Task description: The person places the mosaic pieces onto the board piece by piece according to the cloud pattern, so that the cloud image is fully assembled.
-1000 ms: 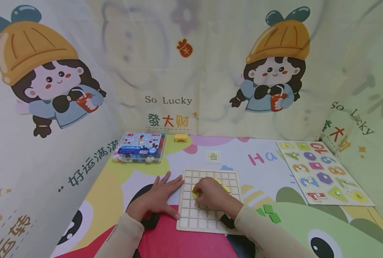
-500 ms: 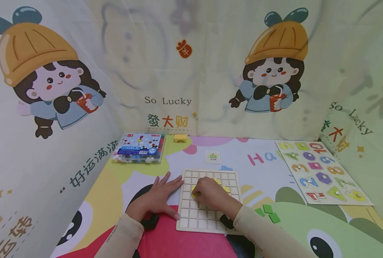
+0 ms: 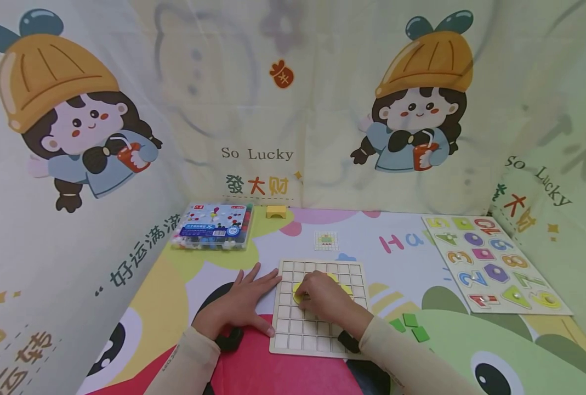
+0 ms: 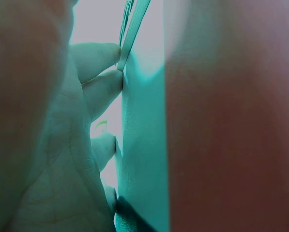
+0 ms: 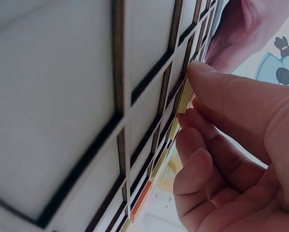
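A pale wooden grid board lies on the patterned cloth in front of me. My right hand is over its upper middle, with thumb and fingertips pinching a yellow tile at the grid in the right wrist view. More yellow tiles show on the board beyond the knuckles; the hand hides part of that area. An orange-red tile sits in the grid nearby. My left hand lies flat with fingers spread, fingertips and thumb at the board's left edge.
Several loose green tiles lie right of the board. Beyond it is a small pattern card. A plastic box and a yellow block stand at the back, and a number puzzle lies at the right.
Hardly anything differs: my right hand stays at the same part of the board with only slight finger movement. The left hand holds its place.
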`<state>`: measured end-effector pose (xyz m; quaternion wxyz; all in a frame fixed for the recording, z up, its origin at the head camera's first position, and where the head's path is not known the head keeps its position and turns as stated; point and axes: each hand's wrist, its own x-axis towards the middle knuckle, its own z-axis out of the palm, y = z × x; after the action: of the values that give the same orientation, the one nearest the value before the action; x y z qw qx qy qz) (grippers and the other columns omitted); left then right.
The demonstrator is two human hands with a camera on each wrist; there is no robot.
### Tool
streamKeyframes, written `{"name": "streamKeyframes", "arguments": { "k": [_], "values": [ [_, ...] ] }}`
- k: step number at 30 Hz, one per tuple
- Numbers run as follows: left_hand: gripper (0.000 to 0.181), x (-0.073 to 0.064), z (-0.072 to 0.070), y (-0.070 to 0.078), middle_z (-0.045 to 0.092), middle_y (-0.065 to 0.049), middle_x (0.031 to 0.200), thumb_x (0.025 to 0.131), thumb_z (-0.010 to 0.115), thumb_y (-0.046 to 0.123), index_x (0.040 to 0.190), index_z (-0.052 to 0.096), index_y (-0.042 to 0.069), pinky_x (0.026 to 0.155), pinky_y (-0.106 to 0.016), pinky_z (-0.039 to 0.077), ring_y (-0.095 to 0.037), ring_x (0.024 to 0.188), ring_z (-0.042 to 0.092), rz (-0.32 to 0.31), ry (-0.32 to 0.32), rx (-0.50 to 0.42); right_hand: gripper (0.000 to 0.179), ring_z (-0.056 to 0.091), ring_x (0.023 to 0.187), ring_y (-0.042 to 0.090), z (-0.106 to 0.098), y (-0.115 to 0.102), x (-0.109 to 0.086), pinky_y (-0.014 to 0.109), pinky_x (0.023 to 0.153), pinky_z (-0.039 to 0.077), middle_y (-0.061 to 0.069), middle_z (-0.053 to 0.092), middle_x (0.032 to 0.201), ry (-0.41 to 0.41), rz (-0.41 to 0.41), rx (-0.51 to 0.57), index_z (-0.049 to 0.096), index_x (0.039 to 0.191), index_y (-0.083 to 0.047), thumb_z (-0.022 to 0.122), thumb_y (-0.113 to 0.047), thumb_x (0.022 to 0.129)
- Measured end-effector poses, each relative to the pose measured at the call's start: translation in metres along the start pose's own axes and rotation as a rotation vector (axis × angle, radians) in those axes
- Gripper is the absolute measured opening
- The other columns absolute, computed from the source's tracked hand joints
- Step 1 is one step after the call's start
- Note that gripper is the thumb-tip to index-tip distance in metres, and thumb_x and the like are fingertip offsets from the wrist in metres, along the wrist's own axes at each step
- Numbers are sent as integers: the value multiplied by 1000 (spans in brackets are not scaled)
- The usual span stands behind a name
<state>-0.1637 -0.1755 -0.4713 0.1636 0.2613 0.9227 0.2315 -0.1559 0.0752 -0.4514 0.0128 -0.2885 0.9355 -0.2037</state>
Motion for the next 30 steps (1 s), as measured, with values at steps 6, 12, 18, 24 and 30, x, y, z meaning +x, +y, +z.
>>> {"name": "streamKeyframes", "arguments": {
  "k": [6,12,18,24,30],
  "values": [
    [118,-1,0,1,27,4,177,68,92,62,166,37,27,128,-73,-4,-43,166,-1,0,3,0,12,61,88,10,-1,-1,0,27,79,58,-5,76,91,5,1,11,86,97,-13,89,-13,86],
    [118,-1,0,2,27,3,177,68,92,61,166,37,27,128,-73,-4,-44,166,0,-3,6,3,14,60,89,10,0,-1,0,27,80,58,-5,76,91,2,12,11,85,98,-13,90,-14,85],
    [118,0,0,2,26,4,177,68,92,61,166,36,27,128,-73,-4,-43,166,-1,-4,2,3,14,60,89,10,1,0,0,28,80,58,-5,76,91,6,20,9,85,98,-12,90,-14,85],
    [119,-1,0,1,26,4,177,68,93,61,166,37,26,128,-73,-4,-43,166,-1,-5,2,0,14,63,91,12,-8,2,-3,31,82,58,-2,77,94,1,50,69,84,100,-10,88,-13,87],
    [120,0,1,-1,26,5,177,67,93,62,166,36,28,128,-73,-4,-42,166,-1,-11,3,-3,19,63,88,13,-36,18,-23,33,78,56,-1,77,99,3,108,143,83,104,-9,87,-19,88]
  ]
}}
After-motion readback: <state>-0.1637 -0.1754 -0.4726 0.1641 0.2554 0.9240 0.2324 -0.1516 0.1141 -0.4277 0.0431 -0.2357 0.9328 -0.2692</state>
